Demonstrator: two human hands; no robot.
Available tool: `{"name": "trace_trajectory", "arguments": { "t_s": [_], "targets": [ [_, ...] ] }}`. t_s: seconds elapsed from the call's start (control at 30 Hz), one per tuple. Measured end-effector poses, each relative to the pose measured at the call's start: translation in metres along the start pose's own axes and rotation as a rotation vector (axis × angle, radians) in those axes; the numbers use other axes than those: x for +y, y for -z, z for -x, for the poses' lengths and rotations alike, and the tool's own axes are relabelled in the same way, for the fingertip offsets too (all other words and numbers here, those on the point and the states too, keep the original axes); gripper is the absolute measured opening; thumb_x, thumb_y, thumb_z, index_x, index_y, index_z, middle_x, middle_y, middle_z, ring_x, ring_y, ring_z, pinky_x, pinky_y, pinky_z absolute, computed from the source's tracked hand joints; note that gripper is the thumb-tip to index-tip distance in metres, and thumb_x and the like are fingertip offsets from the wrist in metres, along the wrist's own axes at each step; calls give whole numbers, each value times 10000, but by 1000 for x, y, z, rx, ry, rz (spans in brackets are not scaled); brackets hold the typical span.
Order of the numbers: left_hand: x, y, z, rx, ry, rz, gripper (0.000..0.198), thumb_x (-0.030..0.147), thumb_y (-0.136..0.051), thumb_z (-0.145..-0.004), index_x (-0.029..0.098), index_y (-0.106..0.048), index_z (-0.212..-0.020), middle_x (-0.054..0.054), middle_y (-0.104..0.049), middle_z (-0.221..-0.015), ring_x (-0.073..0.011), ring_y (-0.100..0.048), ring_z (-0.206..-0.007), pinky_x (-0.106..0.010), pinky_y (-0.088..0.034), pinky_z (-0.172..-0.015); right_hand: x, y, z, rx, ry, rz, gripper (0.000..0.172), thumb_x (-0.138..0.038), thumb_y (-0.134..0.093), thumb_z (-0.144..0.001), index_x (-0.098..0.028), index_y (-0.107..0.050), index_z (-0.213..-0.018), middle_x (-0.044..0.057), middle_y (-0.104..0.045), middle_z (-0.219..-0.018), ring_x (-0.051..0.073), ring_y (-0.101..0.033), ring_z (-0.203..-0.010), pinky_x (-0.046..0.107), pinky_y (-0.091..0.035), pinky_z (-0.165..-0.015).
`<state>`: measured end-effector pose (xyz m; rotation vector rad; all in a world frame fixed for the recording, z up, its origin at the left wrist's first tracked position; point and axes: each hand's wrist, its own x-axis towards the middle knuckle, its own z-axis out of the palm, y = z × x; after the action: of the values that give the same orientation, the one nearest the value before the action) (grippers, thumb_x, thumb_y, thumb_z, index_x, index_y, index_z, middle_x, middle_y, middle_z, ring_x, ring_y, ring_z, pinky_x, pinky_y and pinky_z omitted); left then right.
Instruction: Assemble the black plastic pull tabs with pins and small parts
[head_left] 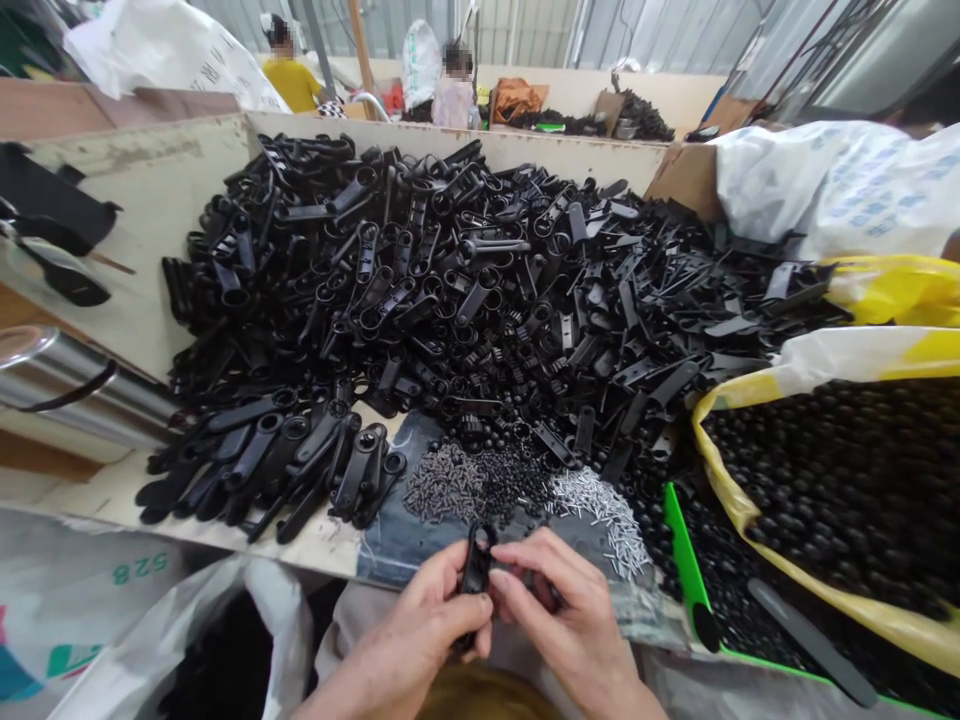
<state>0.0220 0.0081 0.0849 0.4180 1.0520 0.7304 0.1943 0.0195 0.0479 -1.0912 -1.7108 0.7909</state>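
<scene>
My left hand (pixel 435 610) is closed around a black plastic arm-shaped part (pixel 475 572), holding it with its ring end up. Against the part's right edge, just below the ring, the thumb and index finger of my right hand (pixel 566 605) are pinched together. Whatever lies between those fingertips is too small or hidden to name. Just beyond my hands, on a dark mat (pixel 397 545), are a heap of small springs (pixel 444 485), small black pieces (pixel 514 480) and short silvery pins (pixel 600 505).
A big pile of black plastic parts (pixel 420 260) fills the bench behind. More long black parts (pixel 262 450) lie at left beside a steel flask (pixel 82 385). At right are a yellow-edged sack (pixel 720 455) of black balls and a green tray edge (pixel 684 560). Two people sit farther back.
</scene>
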Motion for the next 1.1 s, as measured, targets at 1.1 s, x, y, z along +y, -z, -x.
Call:
{"name": "trace_trajectory", "arguments": {
  "t_s": [1.1],
  "targets": [
    [-33, 44, -24, 193, -255, -355, 517, 613, -677, -865, 208, -698, -1186, 22, -586, -702, -164, -505, -668, -259, -442, -647, -9, 0, 12, -263, 38, 434, 356, -320, -384, -1103, -263, -563, -1405, 52, -765, -1083, 171, -760, -858, 245, -572, -714]
  ]
}}
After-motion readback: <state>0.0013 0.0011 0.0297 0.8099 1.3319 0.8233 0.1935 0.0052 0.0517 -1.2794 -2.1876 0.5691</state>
